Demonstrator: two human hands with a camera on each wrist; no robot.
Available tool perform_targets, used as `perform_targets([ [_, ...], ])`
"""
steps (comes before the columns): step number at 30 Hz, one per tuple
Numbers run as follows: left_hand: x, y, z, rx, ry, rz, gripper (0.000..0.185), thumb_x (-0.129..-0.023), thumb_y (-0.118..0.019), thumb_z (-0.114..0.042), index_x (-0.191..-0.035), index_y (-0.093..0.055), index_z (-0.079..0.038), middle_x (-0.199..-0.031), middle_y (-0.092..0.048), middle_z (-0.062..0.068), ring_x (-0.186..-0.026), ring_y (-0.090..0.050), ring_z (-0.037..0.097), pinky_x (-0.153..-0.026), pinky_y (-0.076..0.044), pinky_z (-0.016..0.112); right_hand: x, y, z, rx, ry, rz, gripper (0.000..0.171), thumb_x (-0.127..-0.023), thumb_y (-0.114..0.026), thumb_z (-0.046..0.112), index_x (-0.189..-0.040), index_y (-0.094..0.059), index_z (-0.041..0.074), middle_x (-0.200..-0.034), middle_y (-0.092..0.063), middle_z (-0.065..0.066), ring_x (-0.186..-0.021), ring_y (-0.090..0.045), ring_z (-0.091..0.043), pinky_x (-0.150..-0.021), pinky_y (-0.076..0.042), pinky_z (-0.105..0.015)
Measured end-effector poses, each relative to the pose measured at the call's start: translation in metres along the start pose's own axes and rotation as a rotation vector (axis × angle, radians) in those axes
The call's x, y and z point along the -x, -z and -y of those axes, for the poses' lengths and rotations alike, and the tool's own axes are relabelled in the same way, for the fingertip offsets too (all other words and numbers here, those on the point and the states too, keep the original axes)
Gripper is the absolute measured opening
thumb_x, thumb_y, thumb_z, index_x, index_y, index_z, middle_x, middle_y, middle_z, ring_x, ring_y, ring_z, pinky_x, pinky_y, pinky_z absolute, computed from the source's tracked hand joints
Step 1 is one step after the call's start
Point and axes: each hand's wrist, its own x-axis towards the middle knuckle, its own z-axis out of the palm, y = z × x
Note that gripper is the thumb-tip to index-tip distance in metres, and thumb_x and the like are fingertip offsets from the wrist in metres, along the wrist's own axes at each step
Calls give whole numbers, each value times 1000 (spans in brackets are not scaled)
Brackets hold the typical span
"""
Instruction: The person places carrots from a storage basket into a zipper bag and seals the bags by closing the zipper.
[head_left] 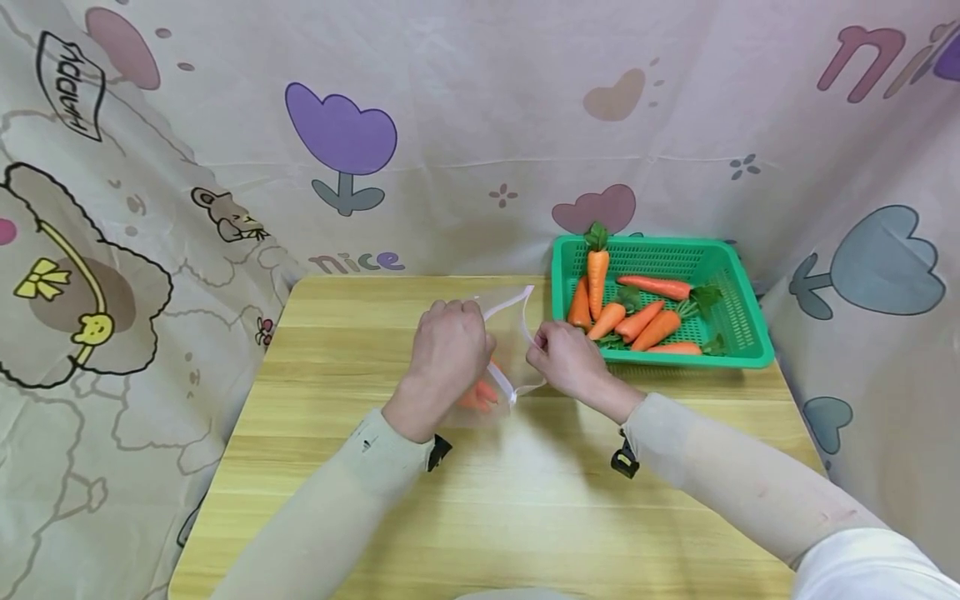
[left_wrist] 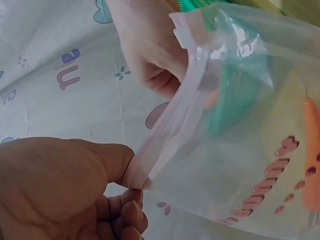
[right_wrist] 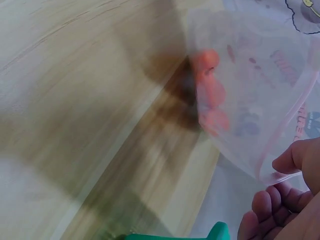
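Observation:
A frosted, see-through zip bag (left_wrist: 200, 170) with pinkish print stands with its mouth parted between the hands. Orange carrots (right_wrist: 212, 92) show through its lower part. The left hand (head_left: 450, 342) pinches one end of the bag's mouth between thumb and finger, as the left wrist view shows. At the mouth's other side, the right hand (head_left: 566, 358) pinches the rim with thumb and forefinger, its other fingers (right_wrist: 262, 202) curled below. A whitish slider (left_wrist: 185, 37) sits at one end of the zip strip.
Behind the right hand stands a green plastic basket (head_left: 761, 354), holding several carrots (head_left: 656, 329) with leafy tops. Both rest on a wooden table (head_left: 555, 508). A patterned curtain (head_left: 465, 108) hangs along the back and sides.

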Motion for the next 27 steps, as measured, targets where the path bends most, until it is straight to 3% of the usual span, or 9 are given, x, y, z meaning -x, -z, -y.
perform_targets([
  [11, 0, 3, 0, 33, 9, -5, 16, -87, -69, -14, -82, -63, -1, -73, -65, 11, -70, -61, 29, -69, -50, 40, 1, 0, -5, -6, -2, 10, 11, -92, -63, 22, -91, -65, 12, -89, -62, -6, -78, -58, -24, -63, -46, -39],
  [19, 0, 3, 1, 57, 29, 63, 17, -90, -69, -15, -85, -64, 0, -74, -64, 10, -70, -58, 27, -70, -48, 38, 3, 5, -11, 38, 24, -4, 21, -95, -65, 25, -106, -71, 8, -101, -66, -10, -86, -60, -26, -72, -53, -46],
  [27, 0, 3, 1, 85, 42, 81, 15, -91, -67, -14, -86, -64, 0, -74, -64, 9, -70, -57, 26, -70, -47, 36, 8, 15, -18, 71, 62, -37, 27, -98, -67, 26, -116, -72, 6, -114, -68, -13, -96, -64, -28, -77, -56, -48],
])
